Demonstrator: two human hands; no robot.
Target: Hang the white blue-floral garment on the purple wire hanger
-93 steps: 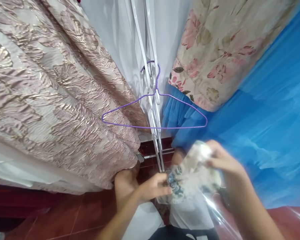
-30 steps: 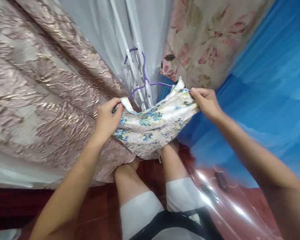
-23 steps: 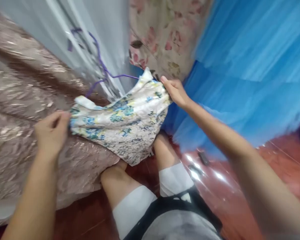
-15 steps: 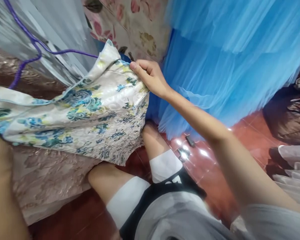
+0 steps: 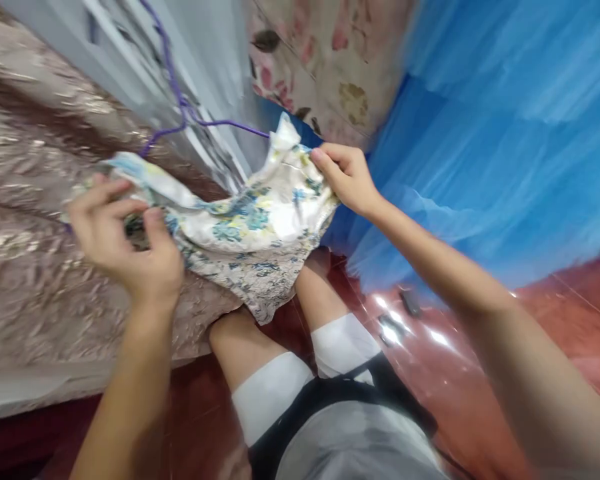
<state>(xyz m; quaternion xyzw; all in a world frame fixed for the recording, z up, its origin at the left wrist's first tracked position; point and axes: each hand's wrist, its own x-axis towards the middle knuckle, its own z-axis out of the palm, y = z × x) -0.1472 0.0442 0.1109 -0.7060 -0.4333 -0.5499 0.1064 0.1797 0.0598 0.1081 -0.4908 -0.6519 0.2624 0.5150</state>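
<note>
White satiny garment with blue-yellow floral print (image 5: 255, 223) hangs on thin purple hanger (image 5: 183, 110). Right hand (image 5: 350, 179) pinches its upper corner; left hand (image 5: 125, 243) curls at opposite corner, can't tell if gripping. Probably light, soft, slippery; best held by upper corners.

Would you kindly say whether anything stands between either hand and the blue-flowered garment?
Nothing visible does: the right hand pinches the garment at one end; the left hand overlaps the other, contact unclear.
</note>
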